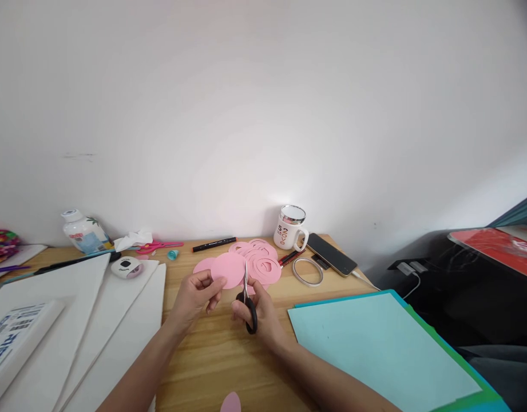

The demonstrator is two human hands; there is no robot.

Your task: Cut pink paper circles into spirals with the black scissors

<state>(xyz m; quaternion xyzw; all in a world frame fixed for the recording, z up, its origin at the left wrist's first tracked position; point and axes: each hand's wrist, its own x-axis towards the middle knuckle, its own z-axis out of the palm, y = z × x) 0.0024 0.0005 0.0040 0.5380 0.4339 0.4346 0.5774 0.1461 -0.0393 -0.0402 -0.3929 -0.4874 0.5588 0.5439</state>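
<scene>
My left hand (202, 290) pinches a pink paper circle (227, 269) by its lower left edge and holds it up over the desk. In my right hand (261, 313) is a pair of scissors (251, 316) with black handles, its metal blades pointing up at the circle's right edge. Whether the blades have cut into the paper I cannot tell. Behind the circle lies a heap of pink paper spirals and rounds (263, 260). A small pink paper oval (231, 403) rests near the front edge of the wooden desk (203, 360).
White boards (130, 337) cover the left side. Light blue sheets (375, 349) lie at the right. Along the wall stand a bottle (86, 232), a black marker (214, 245), a white mug (290, 228) and a phone (332, 254). A tape ring (307, 282) lies before the mug.
</scene>
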